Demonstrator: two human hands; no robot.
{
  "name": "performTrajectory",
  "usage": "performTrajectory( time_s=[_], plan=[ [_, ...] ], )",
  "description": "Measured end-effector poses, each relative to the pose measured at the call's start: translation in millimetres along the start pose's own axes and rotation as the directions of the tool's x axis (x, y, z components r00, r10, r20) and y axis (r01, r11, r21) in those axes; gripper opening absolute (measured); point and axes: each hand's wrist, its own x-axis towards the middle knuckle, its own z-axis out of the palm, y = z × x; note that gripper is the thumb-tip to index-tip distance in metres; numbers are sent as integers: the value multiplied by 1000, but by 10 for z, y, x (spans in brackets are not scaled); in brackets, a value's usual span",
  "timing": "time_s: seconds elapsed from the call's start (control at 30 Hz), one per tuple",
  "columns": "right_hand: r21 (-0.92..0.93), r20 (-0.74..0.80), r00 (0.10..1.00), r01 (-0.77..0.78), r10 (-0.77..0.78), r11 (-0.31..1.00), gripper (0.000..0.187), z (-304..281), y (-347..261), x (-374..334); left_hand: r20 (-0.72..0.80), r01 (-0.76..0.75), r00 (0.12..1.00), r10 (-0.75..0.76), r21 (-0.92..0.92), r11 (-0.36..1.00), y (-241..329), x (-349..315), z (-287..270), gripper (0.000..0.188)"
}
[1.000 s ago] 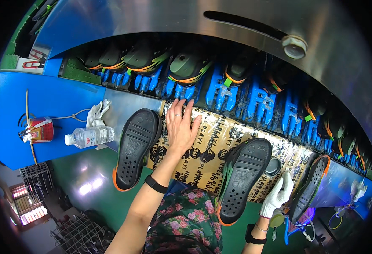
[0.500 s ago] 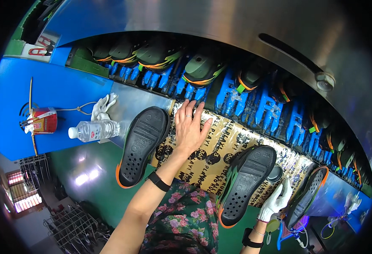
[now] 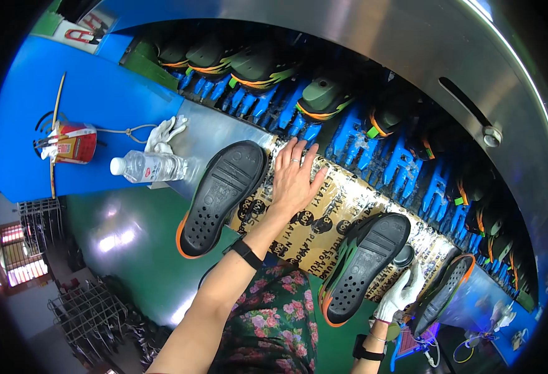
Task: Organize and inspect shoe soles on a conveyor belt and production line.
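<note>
My bare left hand [image 3: 294, 177] lies open on the ledge [image 3: 299, 246], which is covered in brown printed tape, with its fingers spread toward the machine. Left of it a black shoe sole [image 3: 224, 187] with an orange end lies bottom up, across the ledge's edge. To its right is a second upturned sole [image 3: 370, 262], with green and orange sides. My right hand [image 3: 400, 296], in a white glove, rests open by the ledge's front edge, holding nothing I can see. It sits between the second sole and a third one [image 3: 442, 293] tilted on its side. Near its fingertips is a dark round cap [image 3: 404, 255].
Behind the ledge, several dark shoes [image 3: 325, 96] with orange trim sit on blue prongs [image 3: 349, 143] under a curved metal hood [image 3: 374, 31]. On the blue table [image 3: 24, 124] are a red can [image 3: 77, 143], a water bottle [image 3: 149, 167] and a white glove [image 3: 165, 134].
The whole view has shifted and tilted slightly. My left hand stays flat on the ledge. The gloved fingers of my right hand look closer together than before.
</note>
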Motion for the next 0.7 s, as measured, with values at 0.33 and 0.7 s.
performTrajectory(
  time_s=[0.33,0.7],
  plan=[
    [-104,32,995,95,-92,990,28,-21,29,-4,-67,-13,998,12,-5,1000,-25,-31,31,49],
    [258,-42,995,-79,93,963,40,-70,105,-59,-112,-36,993,40,37,999,46,-102,84,46]
  ],
)
